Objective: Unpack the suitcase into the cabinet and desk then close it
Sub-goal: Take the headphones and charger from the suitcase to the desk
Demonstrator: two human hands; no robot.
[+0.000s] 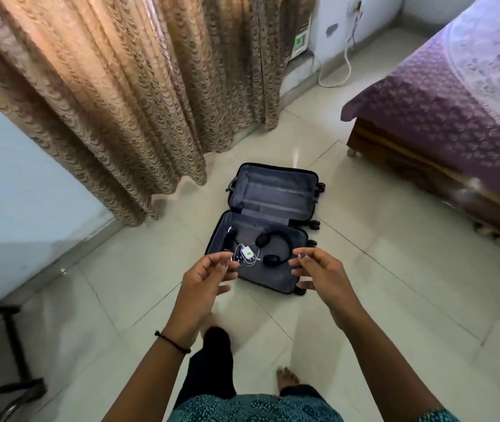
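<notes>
- On the floor at twelve o'clock from the person's feet, in the head view, the suitcase lies opened flat. Its far half shows only bare lining.
- The near half holds the headphones at its centre, a white charger with tangled cable at their nine o'clock, and a small black item at ten o'clock. The loose pieces lie flat in that one shell, probably so nothing slides out.
- The left hand and right hand hover above the near half, palms facing each other. Their fingers are loosely curved and slightly spread, and they grip nothing I can see. This looks like a reach for the next item.
- The unpacking looks mostly done, with small electronics left and the closing not yet begun.
- For moving room, open tiled floor surrounds the case. The curtain hangs near at ten o'clock and the bed stands at two o'clock. A black chair frame sits at eight o'clock.
- Neither cabinet nor desk is in view.
</notes>
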